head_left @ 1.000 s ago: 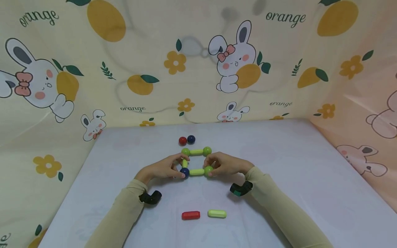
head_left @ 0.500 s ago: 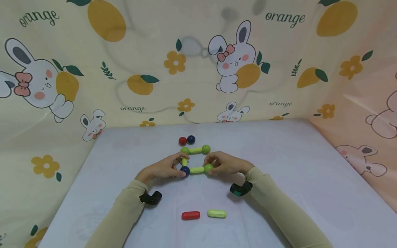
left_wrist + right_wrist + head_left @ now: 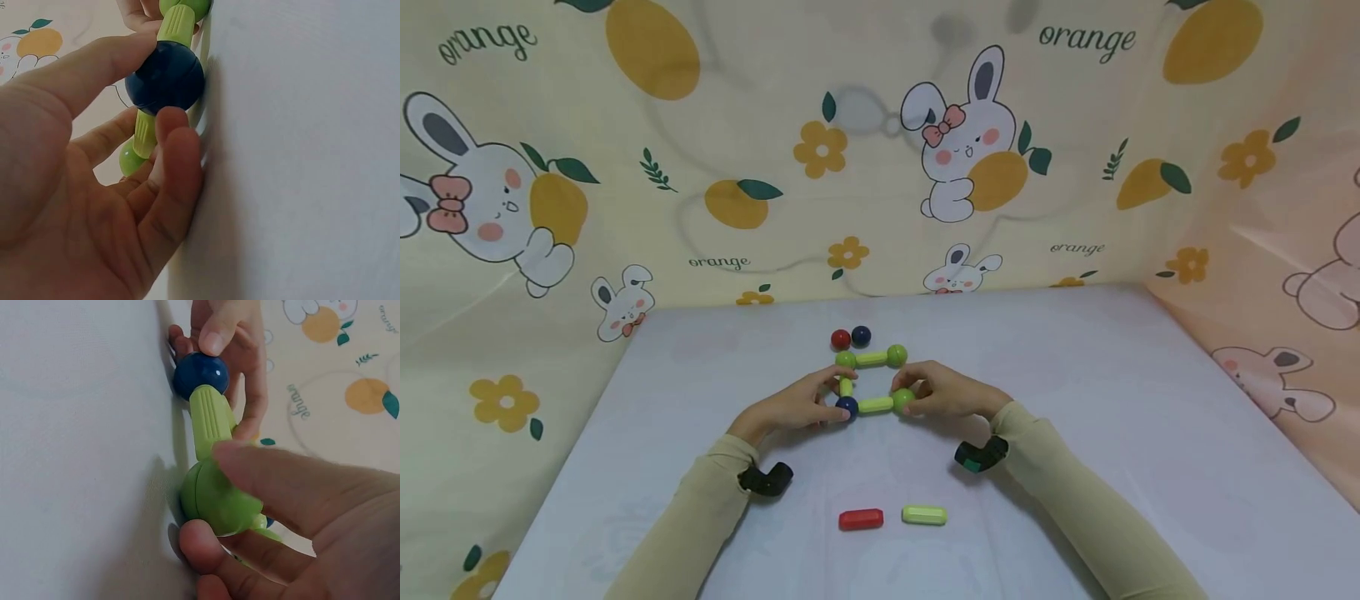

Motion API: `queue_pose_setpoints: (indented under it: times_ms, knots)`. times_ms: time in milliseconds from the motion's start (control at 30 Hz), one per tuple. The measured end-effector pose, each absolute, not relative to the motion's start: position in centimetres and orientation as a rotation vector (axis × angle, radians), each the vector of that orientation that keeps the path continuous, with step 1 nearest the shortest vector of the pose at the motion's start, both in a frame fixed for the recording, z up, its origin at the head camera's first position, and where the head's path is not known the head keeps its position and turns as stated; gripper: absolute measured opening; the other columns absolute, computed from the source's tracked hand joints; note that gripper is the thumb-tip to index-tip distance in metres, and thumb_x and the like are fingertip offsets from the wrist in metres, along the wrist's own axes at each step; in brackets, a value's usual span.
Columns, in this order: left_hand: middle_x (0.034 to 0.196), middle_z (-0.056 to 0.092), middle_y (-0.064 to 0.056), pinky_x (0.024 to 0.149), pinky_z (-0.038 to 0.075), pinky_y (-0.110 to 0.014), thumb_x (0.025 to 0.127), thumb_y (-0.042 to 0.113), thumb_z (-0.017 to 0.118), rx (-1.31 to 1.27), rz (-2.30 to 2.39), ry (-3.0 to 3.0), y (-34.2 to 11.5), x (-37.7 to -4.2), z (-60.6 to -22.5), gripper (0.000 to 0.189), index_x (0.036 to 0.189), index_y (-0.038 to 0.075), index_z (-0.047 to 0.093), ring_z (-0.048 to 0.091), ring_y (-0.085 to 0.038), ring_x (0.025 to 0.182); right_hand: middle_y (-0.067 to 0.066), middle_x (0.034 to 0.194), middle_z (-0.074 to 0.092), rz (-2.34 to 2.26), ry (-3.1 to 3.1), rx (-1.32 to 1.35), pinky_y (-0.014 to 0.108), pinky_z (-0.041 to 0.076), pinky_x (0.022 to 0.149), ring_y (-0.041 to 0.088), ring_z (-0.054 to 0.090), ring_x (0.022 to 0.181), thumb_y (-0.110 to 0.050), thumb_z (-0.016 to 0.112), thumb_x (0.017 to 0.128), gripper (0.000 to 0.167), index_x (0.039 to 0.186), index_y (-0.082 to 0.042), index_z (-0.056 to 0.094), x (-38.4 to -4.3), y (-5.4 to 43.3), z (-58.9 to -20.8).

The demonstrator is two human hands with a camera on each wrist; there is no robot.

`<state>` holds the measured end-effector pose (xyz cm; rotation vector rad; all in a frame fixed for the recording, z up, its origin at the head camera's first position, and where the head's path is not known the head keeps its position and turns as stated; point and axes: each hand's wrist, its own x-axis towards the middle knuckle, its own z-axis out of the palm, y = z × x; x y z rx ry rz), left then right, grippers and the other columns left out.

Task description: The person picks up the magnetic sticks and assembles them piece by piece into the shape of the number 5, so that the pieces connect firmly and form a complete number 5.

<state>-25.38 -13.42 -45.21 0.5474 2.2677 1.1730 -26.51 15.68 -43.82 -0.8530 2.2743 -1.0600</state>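
A frame of light-green rods and balls lies on the white table. My left hand [image 3: 797, 402] holds its near-left corner, thumb against the dark blue ball [image 3: 165, 78] and an index finger reaching along the left rod [image 3: 846, 387] toward the far-left green ball [image 3: 846, 359]. With thumb and fingers, my right hand [image 3: 947, 390] pinches the near-right green ball [image 3: 219, 497]. The near rod [image 3: 876, 405] joins these two held balls. Across the far side, another rod [image 3: 872, 359] runs to the far-right green ball [image 3: 897, 355]. Right-hand fingers partly cover the right side.
Behind the frame sit a loose red ball [image 3: 840, 339] and a dark blue ball [image 3: 861, 336], side by side. Nearer the person lie a red rod [image 3: 861, 520] and a light-green rod [image 3: 924, 515]. A printed rabbit-and-orange cloth [image 3: 865, 208] rises behind the table.
The frame has slid slightly away from the person, toward the loose balls, with both hands keeping their hold. The head view has shifted a little.
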Motion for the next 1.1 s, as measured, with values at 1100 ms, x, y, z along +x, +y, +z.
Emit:
queue_pose_setpoints:
  times_ms: [1100]
  knots:
    - [0.133,0.05,-0.015,0.062,0.046,-0.026,0.095,0.022,0.07,0.535,1.163,2.27,-13.5,-25.3,-45.1,0.063,0.15,0.021,0.04,0.054,-0.016,0.067,0.013,0.132,0.064,-1.169,2.46,-0.837,0.045,0.053,0.097,0.024,0.066,0.109,-0.022,0.062,0.101,0.032,0.132,-0.012,0.061,-24.8,16.3,-38.3]
